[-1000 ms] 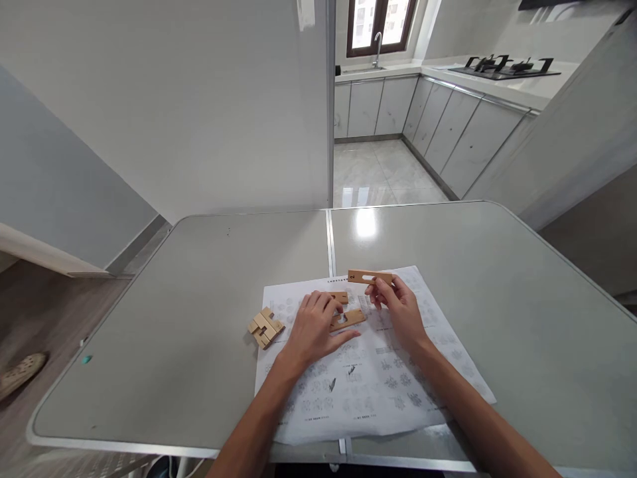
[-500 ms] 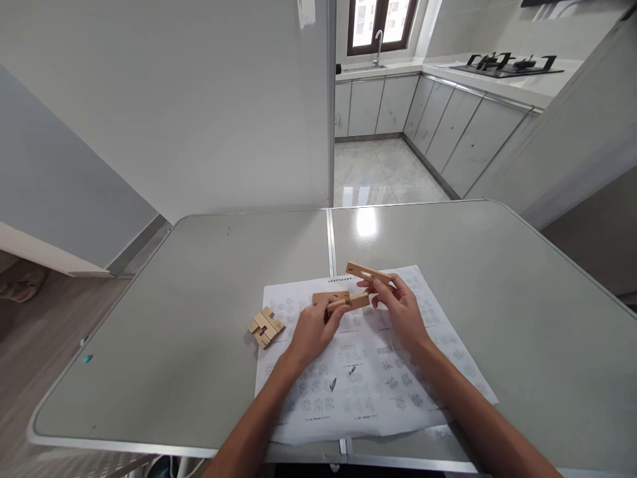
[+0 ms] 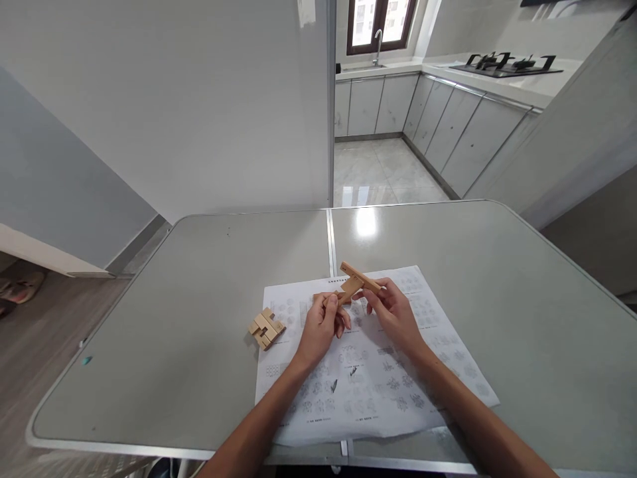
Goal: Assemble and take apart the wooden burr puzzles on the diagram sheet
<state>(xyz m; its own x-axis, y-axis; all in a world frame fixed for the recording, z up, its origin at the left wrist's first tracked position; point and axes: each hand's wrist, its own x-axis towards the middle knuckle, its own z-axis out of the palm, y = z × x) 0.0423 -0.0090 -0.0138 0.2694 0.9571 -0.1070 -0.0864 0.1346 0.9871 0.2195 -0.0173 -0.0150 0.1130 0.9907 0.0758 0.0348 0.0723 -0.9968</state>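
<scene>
Between finger and thumb, my left hand (image 3: 321,326) grips a wooden puzzle piece (image 3: 351,286) that slants up to the right. My right hand (image 3: 393,311) pinches a longer wooden bar (image 3: 359,275) by its lower right end. The two pieces meet and cross; whether they interlock I cannot tell. Behind my left fingers, another wooden piece (image 3: 318,298) lies on the printed sheet (image 3: 368,411), partly hidden. A small cluster of notched wooden pieces (image 3: 266,328) rests left of my left hand, at the sheet's edge.
The grey folding table (image 3: 164,345) has a metal seam (image 3: 330,242) across its middle. Two small dark bits (image 3: 334,385) lie on the sheet. A small teal object (image 3: 87,360) sits by the table's left edge. Beyond stand a white wall and a kitchen counter.
My left hand has lifted its piece off the one on the sheet and tilted it upward. My right hand has brought its bar left and down against that piece.
</scene>
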